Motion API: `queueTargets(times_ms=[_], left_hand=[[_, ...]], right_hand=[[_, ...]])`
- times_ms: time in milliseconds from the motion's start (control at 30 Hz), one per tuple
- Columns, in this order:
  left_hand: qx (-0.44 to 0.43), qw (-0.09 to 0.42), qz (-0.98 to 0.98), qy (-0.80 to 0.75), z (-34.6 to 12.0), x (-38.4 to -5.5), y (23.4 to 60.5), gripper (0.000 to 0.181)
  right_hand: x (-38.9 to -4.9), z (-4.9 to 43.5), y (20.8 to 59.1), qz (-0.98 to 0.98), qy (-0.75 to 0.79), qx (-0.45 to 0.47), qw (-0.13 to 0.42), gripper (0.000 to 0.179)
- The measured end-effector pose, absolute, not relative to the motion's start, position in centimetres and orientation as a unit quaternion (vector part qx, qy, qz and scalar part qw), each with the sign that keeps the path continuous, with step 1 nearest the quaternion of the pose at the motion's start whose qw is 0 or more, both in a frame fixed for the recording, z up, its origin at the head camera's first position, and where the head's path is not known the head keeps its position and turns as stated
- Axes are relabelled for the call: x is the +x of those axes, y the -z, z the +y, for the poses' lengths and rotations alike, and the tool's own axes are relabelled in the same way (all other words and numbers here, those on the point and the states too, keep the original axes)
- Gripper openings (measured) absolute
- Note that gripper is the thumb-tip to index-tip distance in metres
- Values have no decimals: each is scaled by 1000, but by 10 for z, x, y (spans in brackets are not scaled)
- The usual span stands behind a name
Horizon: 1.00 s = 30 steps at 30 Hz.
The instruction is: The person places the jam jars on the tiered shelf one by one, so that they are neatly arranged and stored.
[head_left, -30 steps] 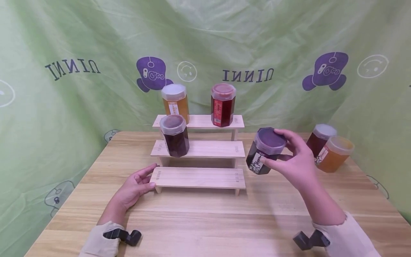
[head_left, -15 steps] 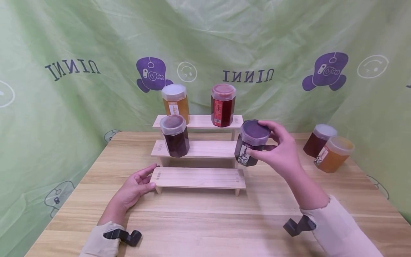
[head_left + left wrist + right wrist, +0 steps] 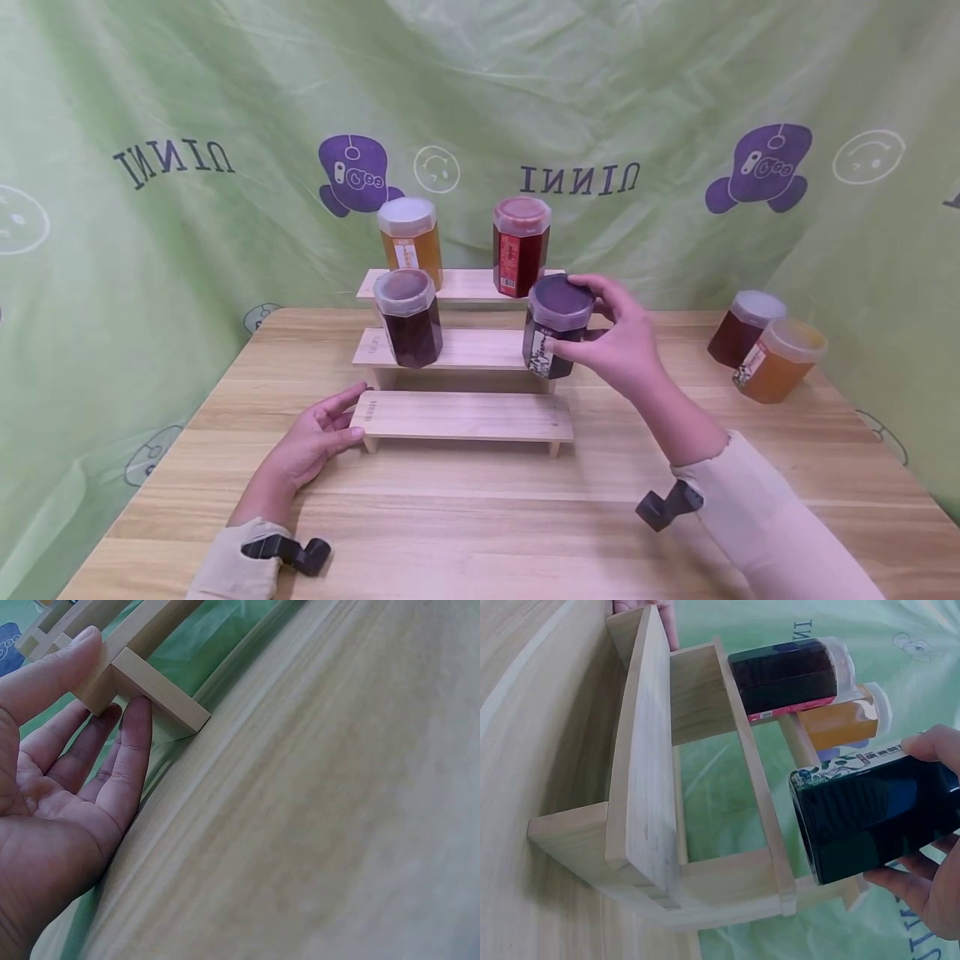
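My right hand grips a dark jar with a purple lid, thumb in front and fingers round the back of the lid. In the head view the jar overlaps the right end of the middle step; in the right wrist view its base is close by that board's edge. My left hand holds the left end of the lowest step of a three-tier wooden stand, thumb against the board and fingers behind it. A dark brown jar stands on the middle step's left side. On the top step are an amber jar and a red jar.
At the table's right lie a dark red jar and an orange jar, side by side and tilted in view. The wood-grain table ends at a green patterned curtain behind.
My right hand has carried the purple-lidded jar leftward and slightly up, from beside the stand to the right end of the middle step. The left hand stays in place.
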<state>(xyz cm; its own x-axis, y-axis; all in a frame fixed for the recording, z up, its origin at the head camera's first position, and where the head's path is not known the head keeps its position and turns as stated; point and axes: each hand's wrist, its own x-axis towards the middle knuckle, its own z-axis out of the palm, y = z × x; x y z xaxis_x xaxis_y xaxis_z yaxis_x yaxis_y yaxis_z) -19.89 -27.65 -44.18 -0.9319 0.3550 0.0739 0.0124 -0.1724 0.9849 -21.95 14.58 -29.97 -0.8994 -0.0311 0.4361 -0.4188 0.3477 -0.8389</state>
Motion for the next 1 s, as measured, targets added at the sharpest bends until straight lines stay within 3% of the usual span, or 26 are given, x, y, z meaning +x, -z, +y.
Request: queueTargets(times_ms=[1000], left_hand=[[146, 114, 637, -748, -277, -200, 442, 76]], right_hand=[[-248, 130, 304, -812, -543, 178, 119, 77]])
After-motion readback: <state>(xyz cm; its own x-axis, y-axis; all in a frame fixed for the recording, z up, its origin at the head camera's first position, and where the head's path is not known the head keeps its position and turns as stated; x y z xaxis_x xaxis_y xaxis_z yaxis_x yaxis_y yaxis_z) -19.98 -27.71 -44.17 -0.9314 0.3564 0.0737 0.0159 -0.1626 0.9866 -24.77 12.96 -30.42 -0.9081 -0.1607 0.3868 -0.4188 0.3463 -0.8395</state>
